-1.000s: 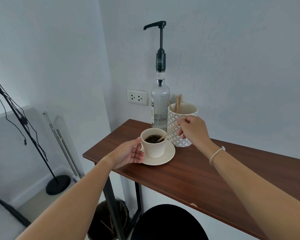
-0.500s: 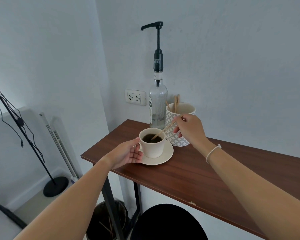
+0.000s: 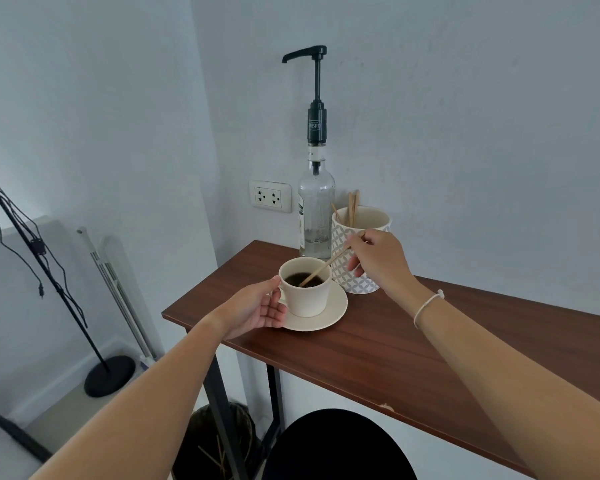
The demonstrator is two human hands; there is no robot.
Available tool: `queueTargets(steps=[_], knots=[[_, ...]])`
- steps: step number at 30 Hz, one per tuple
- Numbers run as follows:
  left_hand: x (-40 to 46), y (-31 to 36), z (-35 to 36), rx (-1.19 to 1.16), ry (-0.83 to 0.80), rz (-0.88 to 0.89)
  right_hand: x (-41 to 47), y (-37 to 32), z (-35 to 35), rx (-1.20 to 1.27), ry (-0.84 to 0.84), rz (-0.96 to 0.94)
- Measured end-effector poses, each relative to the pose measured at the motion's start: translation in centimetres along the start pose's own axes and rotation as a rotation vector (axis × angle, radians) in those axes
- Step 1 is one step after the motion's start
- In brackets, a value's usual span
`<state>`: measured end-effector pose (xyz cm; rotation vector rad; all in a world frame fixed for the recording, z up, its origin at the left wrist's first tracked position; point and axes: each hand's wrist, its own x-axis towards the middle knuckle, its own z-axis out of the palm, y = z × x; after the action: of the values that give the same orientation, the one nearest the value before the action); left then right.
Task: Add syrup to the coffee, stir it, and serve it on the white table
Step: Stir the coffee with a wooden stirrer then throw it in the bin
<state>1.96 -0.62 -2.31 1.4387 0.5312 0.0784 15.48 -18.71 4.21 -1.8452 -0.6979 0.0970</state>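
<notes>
A cream cup (image 3: 307, 294) of black coffee stands on a cream saucer (image 3: 329, 315) near the left end of the brown table (image 3: 413, 355). My left hand (image 3: 257, 308) grips the cup at its handle side. My right hand (image 3: 378, 259) pinches a thin wooden stir stick (image 3: 321, 270) whose lower end dips into the coffee. Behind the cup, against the wall, stands a clear syrup bottle (image 3: 316, 209) with a tall black pump.
A patterned mug (image 3: 355, 251) holding several wooden sticks stands right behind the saucer, partly hidden by my right hand. A wall socket (image 3: 270, 196) is left of the bottle. A black stand (image 3: 110, 374) and a bin (image 3: 215, 441) are on the floor below left.
The stick's tip has shifted inside the cup as my right hand moved slightly. My left hand stays on the cup. The view has drifted a little.
</notes>
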Motion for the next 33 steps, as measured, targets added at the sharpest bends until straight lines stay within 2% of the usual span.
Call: queueTargets(steps=[6, 11, 17, 22, 28, 33], knots=[[-0.03, 0.02, 0.10, 0.006, -0.003, 0.000, 0.32, 0.21, -0.28, -0.133, 0.086, -0.021], [-0.01, -0.04, -0.02, 0.005, -0.012, 0.002, -0.06, -0.48, 0.32, -0.017, -0.007, -0.031], [0.00, 0.07, 0.02, 0.018, -0.018, 0.004, 0.15, -0.03, -0.08, -0.139, 0.090, -0.031], [0.02, -0.05, -0.17, 0.010, -0.021, 0.003, -0.03, -0.59, 0.44, 0.006, -0.004, -0.023], [0.05, 0.06, -0.03, 0.017, -0.029, 0.003, 0.07, 0.20, -0.26, -0.161, 0.108, -0.030], [0.05, -0.06, -0.18, 0.007, -0.029, 0.005, -0.28, -0.68, 0.43, -0.018, 0.009, -0.028]])
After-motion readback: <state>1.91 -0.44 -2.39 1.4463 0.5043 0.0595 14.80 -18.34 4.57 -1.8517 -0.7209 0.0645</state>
